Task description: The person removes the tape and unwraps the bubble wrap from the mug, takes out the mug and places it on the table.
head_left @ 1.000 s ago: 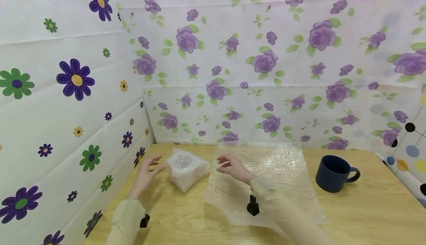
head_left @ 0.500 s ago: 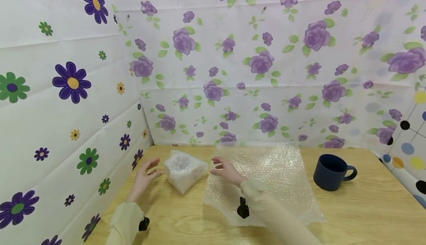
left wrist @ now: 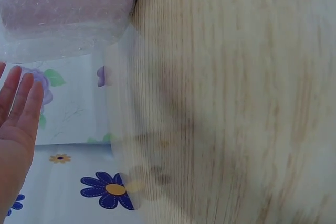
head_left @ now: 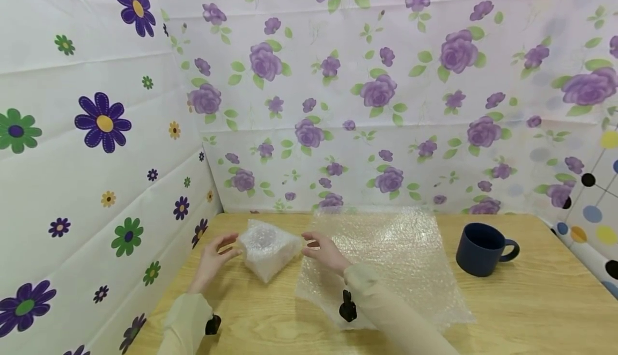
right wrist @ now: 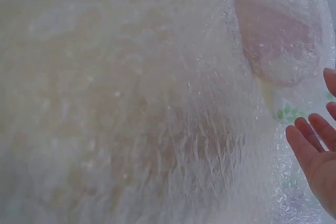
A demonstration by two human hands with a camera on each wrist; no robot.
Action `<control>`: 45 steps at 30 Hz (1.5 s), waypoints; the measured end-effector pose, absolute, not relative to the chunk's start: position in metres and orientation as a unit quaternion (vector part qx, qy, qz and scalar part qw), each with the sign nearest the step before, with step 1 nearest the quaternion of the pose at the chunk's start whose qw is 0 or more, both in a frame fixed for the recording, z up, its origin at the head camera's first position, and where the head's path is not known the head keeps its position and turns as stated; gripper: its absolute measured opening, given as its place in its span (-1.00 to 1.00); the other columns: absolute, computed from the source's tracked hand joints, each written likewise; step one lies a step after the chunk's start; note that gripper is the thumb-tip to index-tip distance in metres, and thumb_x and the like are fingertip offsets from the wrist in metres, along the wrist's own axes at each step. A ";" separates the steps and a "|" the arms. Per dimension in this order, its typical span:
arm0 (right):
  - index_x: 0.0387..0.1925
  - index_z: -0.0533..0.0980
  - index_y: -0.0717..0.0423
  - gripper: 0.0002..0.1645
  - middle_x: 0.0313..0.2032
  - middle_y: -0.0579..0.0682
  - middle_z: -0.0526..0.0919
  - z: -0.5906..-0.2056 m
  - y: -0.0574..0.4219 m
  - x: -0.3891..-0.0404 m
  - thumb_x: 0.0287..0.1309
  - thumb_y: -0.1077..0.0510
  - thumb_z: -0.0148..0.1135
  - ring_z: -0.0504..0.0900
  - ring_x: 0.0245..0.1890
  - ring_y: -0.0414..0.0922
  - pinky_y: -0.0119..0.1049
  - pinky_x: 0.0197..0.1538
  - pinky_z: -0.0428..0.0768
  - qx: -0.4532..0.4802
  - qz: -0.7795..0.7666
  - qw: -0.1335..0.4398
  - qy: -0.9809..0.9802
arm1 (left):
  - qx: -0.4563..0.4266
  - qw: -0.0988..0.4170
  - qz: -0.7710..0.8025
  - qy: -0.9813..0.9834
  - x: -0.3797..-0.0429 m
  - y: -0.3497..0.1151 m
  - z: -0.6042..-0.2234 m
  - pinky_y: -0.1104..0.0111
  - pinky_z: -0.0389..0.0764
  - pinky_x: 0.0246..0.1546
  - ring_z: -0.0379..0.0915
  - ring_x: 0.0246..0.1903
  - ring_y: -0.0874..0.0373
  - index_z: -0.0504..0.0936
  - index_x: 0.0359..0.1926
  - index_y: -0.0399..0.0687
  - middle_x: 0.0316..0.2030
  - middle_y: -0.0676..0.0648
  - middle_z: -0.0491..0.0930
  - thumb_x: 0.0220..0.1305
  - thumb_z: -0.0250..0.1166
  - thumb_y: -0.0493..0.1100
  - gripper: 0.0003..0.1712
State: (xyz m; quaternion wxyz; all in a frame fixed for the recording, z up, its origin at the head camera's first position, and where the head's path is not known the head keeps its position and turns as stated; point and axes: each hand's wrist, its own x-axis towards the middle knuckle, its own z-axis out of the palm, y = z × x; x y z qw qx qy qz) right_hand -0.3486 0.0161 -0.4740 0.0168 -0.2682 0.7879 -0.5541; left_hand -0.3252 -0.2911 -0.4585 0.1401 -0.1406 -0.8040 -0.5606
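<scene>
Bubble-wrapped bundle (head_left: 267, 250) lying between left hand (head_left: 215, 257) and right hand (head_left: 329, 253); both flanking it closely, fingers loose, gripping nothing.

Wrapped bundle (head_left: 267, 250) — glossy, crinkled plastic

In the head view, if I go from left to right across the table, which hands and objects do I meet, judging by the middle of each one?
Left hand → wrapped bundle → right hand → bubble wrap sheet → dark blue mug.
</scene>
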 end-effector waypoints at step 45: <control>0.10 0.35 0.36 -0.51 0.08 0.26 0.38 -0.448 -0.001 -0.335 0.11 0.36 0.17 0.45 -0.04 0.14 -0.15 -0.11 0.50 -0.235 -0.611 0.059 0.753 | -0.061 0.154 -0.525 -0.835 -0.319 -0.277 -0.452 0.32 0.43 -0.12 0.38 -0.04 -0.01 0.49 0.04 -0.29 -0.12 -0.26 0.53 -0.09 0.43 -0.25 -0.40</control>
